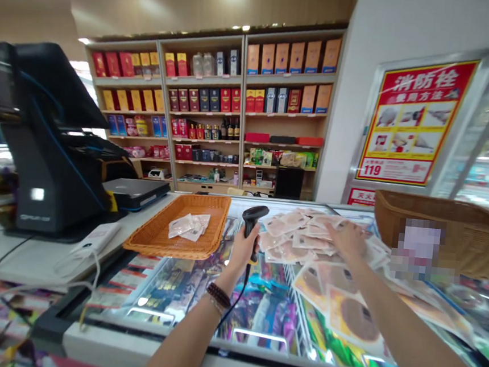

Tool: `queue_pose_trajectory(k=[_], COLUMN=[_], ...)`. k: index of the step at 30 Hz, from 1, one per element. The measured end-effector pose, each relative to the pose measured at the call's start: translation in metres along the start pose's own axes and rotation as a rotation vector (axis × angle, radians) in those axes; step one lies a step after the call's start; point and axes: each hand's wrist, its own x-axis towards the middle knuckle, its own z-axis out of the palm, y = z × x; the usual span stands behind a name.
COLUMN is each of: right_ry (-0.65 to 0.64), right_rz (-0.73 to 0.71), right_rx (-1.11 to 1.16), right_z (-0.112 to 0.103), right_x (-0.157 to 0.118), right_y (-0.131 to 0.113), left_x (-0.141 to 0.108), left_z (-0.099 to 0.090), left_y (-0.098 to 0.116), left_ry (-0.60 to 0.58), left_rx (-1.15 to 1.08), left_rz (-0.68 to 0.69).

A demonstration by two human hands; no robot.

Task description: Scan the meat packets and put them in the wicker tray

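Note:
My left hand [244, 249] is wrapped around the handle of a black barcode scanner [254, 212], which stands upright with its cable hanging down past my wrist. A pile of flat clear packets [291, 233] lies on the glass freezer top, just right of the scanner. On the right side of this pile rests my right hand [348, 238], its fingers stretched out over the packets. Larger flat packets with round brown contents [355, 316] lie nearer to me, under my right forearm. To the left, an orange woven basket [149, 243] holds a few small clear packets [189, 226].
A glass-topped freezer [136, 342] with bagged goods inside spans the front. A brown basket [479, 244] stands at the right. At left are a black checkout terminal [54, 150], a flat scale [135, 191], a white device [98, 238] and loose cables. Shelves of boxes line the back.

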Motion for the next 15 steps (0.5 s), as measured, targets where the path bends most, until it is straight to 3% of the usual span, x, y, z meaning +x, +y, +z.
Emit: queue_pose_trajectory(k=[3,9,11,15], right_ry=[-0.075,-0.084,-0.025,0.209], right_rz=[0.092,0.195,0.152,-0.012], right_rx=[-0.069,-0.031,0.014,0.146], right_z=[-0.002,0.003,0.005,0.011], right_x=[-0.001,0.004,0.002,-0.008], right_y=[0.003,-0.006,-0.004,-0.002], left_x=[0.001,-0.001,-0.002,-0.003], left_z=[0.008,-0.001,-0.003,0.001], left_y=[-0.021,-0.049,-0.050,-0.049], left_ry=[0.002,-0.008,0.000,-0.007], left_rx=[0.013,0.122,0.107,0.087], left_rz=[-0.042,-0.042,-0.055,-0.059])
